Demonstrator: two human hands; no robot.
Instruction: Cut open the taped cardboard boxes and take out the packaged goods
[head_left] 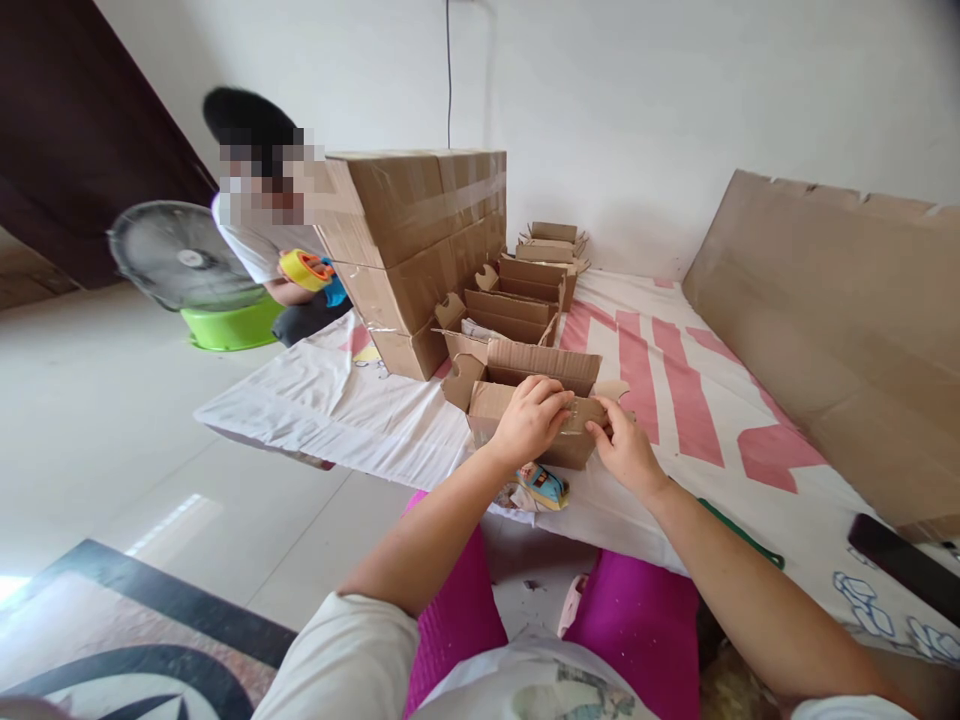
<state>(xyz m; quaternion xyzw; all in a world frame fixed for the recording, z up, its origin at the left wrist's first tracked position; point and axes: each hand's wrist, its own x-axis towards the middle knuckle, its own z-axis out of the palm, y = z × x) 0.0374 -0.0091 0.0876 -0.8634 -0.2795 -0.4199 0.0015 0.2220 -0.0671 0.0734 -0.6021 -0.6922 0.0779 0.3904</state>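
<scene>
A small open cardboard box [574, 455] stands near the front edge of the cloth-covered table, its back flap [551, 365] upright and its side tabs spread outward. My left hand [534, 420] lies over the near flap, fingers bent together on the cardboard. At the box's right corner, my right hand [626, 450] grips the end of that flap between thumb and fingers. The inside of the box is mostly hidden. Just below it, at the table edge, lies a crumpled blue-and-yellow packet [544, 485].
More open boxes [510, 315] line up behind, beside a tall stack of taped cartons [401, 220]. A person [251, 230] at left holds a yellow tape roll [304, 270] near a fan [176, 255]. A large cardboard sheet [832, 330] and a phone [904, 570] are at right.
</scene>
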